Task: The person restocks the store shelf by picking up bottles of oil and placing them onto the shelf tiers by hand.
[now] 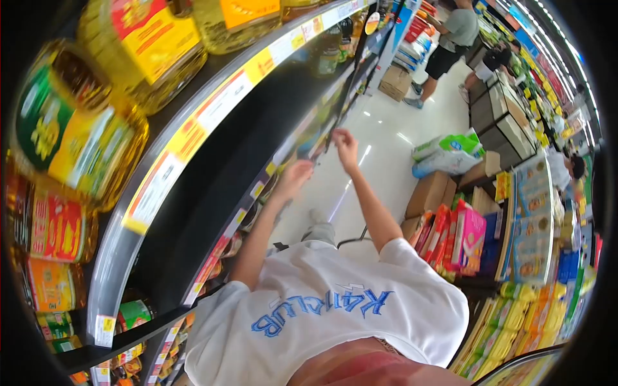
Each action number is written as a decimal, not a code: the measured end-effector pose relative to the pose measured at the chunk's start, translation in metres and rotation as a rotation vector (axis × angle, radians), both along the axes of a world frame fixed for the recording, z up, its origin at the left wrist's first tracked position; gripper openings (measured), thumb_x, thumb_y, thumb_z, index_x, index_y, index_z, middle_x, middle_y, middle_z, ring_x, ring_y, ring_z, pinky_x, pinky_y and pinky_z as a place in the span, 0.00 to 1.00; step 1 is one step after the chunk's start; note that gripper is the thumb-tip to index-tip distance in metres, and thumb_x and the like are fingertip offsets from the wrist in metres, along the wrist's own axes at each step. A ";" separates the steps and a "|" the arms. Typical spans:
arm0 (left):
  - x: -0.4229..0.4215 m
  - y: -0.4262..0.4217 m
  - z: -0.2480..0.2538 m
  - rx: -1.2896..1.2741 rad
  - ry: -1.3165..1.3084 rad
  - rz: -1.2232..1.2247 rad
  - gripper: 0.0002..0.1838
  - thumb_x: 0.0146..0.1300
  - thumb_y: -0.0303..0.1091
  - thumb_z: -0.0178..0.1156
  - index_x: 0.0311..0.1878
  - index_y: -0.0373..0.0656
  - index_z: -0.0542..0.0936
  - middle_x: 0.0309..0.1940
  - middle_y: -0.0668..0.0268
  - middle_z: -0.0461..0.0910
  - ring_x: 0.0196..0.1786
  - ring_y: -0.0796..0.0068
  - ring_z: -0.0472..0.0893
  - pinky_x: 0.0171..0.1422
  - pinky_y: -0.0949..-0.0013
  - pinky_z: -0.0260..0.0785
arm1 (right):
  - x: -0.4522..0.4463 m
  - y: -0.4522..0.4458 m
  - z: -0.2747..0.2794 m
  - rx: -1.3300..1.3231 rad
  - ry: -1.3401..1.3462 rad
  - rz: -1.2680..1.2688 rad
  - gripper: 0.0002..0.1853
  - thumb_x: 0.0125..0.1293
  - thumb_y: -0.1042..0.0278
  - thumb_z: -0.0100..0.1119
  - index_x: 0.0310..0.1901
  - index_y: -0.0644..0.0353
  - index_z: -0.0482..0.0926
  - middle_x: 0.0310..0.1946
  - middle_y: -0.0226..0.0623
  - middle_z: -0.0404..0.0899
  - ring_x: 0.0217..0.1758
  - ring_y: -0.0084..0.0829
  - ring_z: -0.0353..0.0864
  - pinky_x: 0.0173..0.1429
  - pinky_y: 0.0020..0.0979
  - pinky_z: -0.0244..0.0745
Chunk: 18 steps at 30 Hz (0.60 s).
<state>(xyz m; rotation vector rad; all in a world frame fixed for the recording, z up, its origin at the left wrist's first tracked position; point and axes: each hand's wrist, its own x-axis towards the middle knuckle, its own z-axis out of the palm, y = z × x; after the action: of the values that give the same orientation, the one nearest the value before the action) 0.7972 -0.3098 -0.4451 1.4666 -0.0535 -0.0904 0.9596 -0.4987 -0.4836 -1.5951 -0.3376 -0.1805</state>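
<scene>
My left hand point(294, 179) is stretched forward beside the shelf's lower price-label edge, slightly blurred. Its fingers look loosely extended, and no object shows in it. A little farther ahead and to the right is my right hand point(346, 148), raised over the aisle floor. Its fingers are curled in toward the thumb, and whatever may be between them is hidden. Both hands are nearest to the dark shelf point(219, 145) on the left. Large bottles of cooking oil, one with a green and yellow label point(84, 145), stand above that shelf, behind a strip of price labels point(187, 132).
Cardboard boxes point(430, 194) and a green-and-white plastic-wrapped pack point(450, 153) stand along the right of the aisle. Pink and red packages point(465, 237) and yellow-capped bottles point(508, 321) are nearer. A person in a grey shirt point(461, 29) stands farther up the shiny floor point(386, 138).
</scene>
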 end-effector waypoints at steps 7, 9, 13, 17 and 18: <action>0.237 -0.006 0.098 0.134 -0.210 0.293 0.20 0.72 0.39 0.62 0.62 0.40 0.75 0.50 0.64 0.82 0.52 0.76 0.81 0.54 0.71 0.74 | 0.275 0.015 0.096 -0.049 0.024 0.174 0.29 0.67 0.77 0.59 0.70 0.61 0.68 0.59 0.38 0.79 0.54 0.29 0.80 0.58 0.29 0.75; 0.289 -0.003 0.118 0.109 -0.190 0.354 0.26 0.71 0.42 0.63 0.67 0.42 0.71 0.51 0.62 0.81 0.52 0.73 0.81 0.54 0.70 0.75 | 0.325 0.027 0.096 -0.081 0.055 0.206 0.37 0.65 0.81 0.58 0.76 0.58 0.61 0.70 0.37 0.72 0.65 0.35 0.77 0.67 0.31 0.71; 0.344 0.016 0.121 0.222 -0.126 0.494 0.30 0.71 0.53 0.62 0.67 0.44 0.72 0.60 0.64 0.78 0.58 0.72 0.78 0.59 0.65 0.71 | 0.344 0.058 0.073 0.091 -0.026 0.393 0.45 0.60 0.89 0.52 0.80 0.59 0.51 0.71 0.43 0.67 0.68 0.33 0.72 0.65 0.30 0.72; 0.366 0.041 0.114 0.116 -0.119 0.480 0.34 0.66 0.55 0.67 0.66 0.40 0.75 0.57 0.61 0.81 0.57 0.72 0.78 0.59 0.67 0.70 | 0.297 0.054 0.060 -0.009 -0.193 0.202 0.34 0.58 0.84 0.58 0.69 0.63 0.67 0.62 0.47 0.72 0.58 0.40 0.82 0.62 0.35 0.76; 0.366 0.043 0.115 0.161 -0.157 0.485 0.36 0.64 0.55 0.69 0.66 0.39 0.74 0.57 0.61 0.81 0.57 0.72 0.78 0.59 0.67 0.70 | 0.293 0.044 0.056 -0.022 -0.027 0.340 0.32 0.58 0.82 0.63 0.67 0.62 0.69 0.62 0.46 0.73 0.56 0.36 0.83 0.60 0.36 0.77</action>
<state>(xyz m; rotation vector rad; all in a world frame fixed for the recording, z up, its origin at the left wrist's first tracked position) 1.1634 -0.2670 -0.3298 1.6079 0.1858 0.4235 1.2524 -0.4550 -0.4279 -1.5330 -0.6261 0.0636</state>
